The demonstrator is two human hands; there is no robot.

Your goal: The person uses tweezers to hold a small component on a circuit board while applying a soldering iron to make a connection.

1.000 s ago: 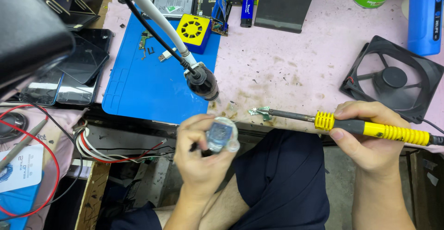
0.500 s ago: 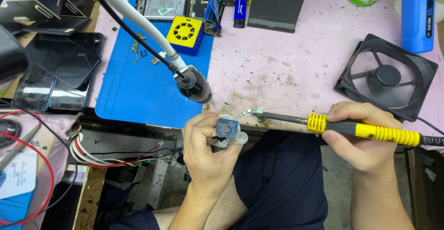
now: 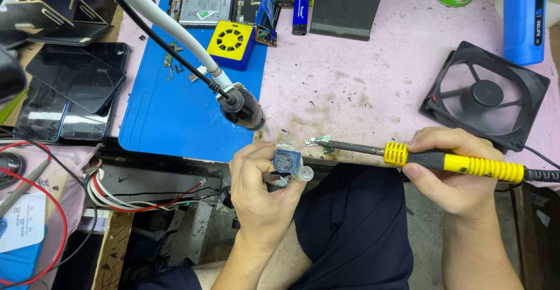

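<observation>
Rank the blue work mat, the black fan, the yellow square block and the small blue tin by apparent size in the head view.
1. Blue work mat
2. Black fan
3. Yellow square block
4. Small blue tin, held in the left hand; it sits nearer the camera, yet looks smallest.

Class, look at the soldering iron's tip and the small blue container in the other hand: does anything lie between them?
Nothing visible does. The soldering iron in the right hand points toward the small blue container held by the left hand; only open air separates them.
</observation>
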